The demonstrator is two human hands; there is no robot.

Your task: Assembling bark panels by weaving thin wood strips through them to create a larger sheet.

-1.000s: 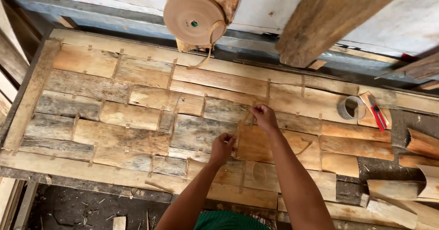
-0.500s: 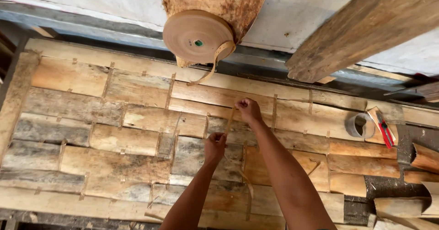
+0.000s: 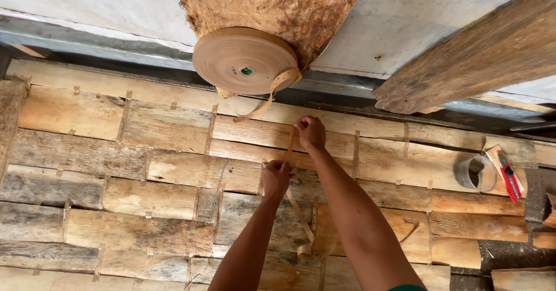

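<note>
My right hand (image 3: 311, 132) pinches the far end of a tan tape strip (image 3: 291, 143) against the patchwork of wood veneer sheets (image 3: 174, 169). My left hand (image 3: 276, 177) grips the same strip lower down, so a short length is stretched between the two hands. The loose remainder of the strip curls down to a loop (image 3: 305, 249) between my forearms. A large roll of tan tape (image 3: 243, 60) hangs above, its free end dangling over the top sheets.
A rough log end (image 3: 272, 7) sits behind the roll. A thick wooden beam (image 3: 469, 59) slants at upper right. A small tape roll (image 3: 474, 174) and a red-handled cutter (image 3: 509, 178) lie at the right edge. Veneer offcuts are at lower right.
Both hands have moved up the sheets toward the big roll, pulling the strip taut between them; the view has shifted closer and upward.
</note>
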